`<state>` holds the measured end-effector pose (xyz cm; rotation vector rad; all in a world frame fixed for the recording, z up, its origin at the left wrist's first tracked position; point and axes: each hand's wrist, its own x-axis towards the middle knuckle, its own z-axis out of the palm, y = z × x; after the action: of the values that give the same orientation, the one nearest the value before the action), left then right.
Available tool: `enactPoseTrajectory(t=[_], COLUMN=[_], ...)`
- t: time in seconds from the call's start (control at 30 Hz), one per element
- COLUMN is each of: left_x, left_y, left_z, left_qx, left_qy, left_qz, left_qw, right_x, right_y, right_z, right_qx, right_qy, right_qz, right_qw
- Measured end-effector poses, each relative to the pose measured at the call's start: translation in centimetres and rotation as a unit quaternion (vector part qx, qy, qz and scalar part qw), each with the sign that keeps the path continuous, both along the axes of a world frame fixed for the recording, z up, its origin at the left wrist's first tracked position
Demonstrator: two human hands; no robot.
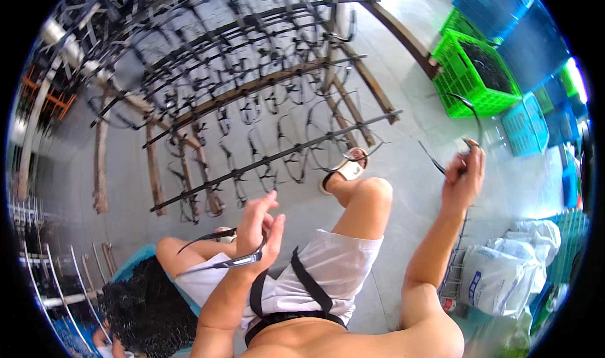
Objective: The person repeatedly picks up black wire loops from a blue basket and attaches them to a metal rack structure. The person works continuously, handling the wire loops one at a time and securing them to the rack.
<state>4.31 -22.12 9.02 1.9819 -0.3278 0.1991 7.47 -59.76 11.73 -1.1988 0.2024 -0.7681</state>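
My left hand [257, 235] is closed on a dark glasses frame [242, 257]. The frame's front crosses my wrist, and its thin arms point left. Held out to the right, my right hand [465, 174] pinches another dark, thin glasses frame [477, 115], with curved arms spreading up and to the left. Ahead of both hands stands a rack whose nearest dark bar [277, 161] carries several hanging frames [291, 147]. More bars of the same kind are tiered behind it, blurred toward the far left.
A teal crate [142, 255] heaped with black pieces [151, 304] stands by my left leg. Wooden rack legs [153, 175] reach the grey floor. At right are a green crate [455, 74], a light-blue basket [526, 126], blue bins [529, 37] and white bags [504, 273].
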Motion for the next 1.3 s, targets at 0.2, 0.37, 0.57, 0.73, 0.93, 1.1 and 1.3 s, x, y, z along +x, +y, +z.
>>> enactPoseTrajectory(t=[0.2, 0.37, 0.57, 0.73, 0.93, 1.1, 1.3], left_x=[3.4, 5.0, 4.6, 4.8, 5.3, 6.0, 6.3], left_y=[-2.8, -3.0, -2.8, -2.9, -2.3, -2.2, -3.2], left_z=[-0.7, -2.8, -3.6, -3.5, -3.3, -2.5, -2.7], left_qx=[0.253, 0.286, 0.237, 0.204, 0.183, 0.176, 0.167], left_qy=[-0.019, -0.076, -0.060, -0.027, -0.038, -0.031, -0.039], left_qz=[0.059, 0.081, 0.118, 0.130, 0.127, 0.121, 0.117], left_qw=[0.965, 0.952, 0.962, 0.970, 0.974, 0.976, 0.978], right_x=[7.9, 13.1, 14.0, 13.8, 12.5, 9.1, 7.1], right_y=[0.8, 3.2, 4.4, 4.4, 3.5, 4.2, 3.3], right_z=[-5.4, -9.2, -9.2, -9.2, -9.9, -11.1, -14.0], right_qx=[-0.029, 0.043, 0.103, 0.106, 0.152, 0.259, 0.235], right_qy=[0.163, 0.209, 0.233, 0.215, 0.152, 0.070, 0.012], right_qz=[0.121, 0.243, 0.291, 0.301, 0.326, 0.336, 0.318], right_qw=[0.979, 0.946, 0.922, 0.923, 0.921, 0.903, 0.919])
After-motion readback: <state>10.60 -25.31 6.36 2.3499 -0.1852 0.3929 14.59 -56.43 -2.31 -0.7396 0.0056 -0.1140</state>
